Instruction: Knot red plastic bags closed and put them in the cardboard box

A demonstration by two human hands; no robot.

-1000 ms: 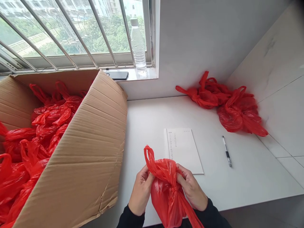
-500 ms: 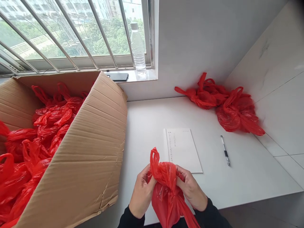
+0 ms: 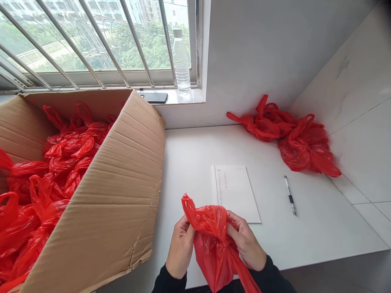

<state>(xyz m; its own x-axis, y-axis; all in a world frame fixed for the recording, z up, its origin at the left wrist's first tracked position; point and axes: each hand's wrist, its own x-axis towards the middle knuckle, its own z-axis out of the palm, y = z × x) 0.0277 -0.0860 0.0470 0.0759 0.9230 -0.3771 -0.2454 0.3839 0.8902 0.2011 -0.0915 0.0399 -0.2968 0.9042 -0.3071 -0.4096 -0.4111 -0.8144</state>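
Between my two hands, over the front of the white table, is a knotted red plastic bag (image 3: 215, 248). My left hand (image 3: 181, 244) pinches its upper left part, below a twisted handle that sticks up. My right hand (image 3: 246, 240) is closed on the bag's right side, beside the knot. A handle end trails down to the lower right. What the bag contains is hidden. Just behind the bag lies a sheet of paper (image 3: 238, 195) with handwriting, its lower left corner covered.
At left stands an open cardboard box (image 3: 122, 195) full of red bags (image 3: 70, 142). More tied red bags (image 3: 305, 146) lie by the back wall. A pen (image 3: 290, 195) is right of the paper. The windowsill holds a water bottle (image 3: 182, 61) and a dark phone (image 3: 154, 97).
My left hand has shifted slightly left, pulling the bag's upper left part outward. The upright handle loop now leans left and looks twisted. My right hand stays nearly in place.
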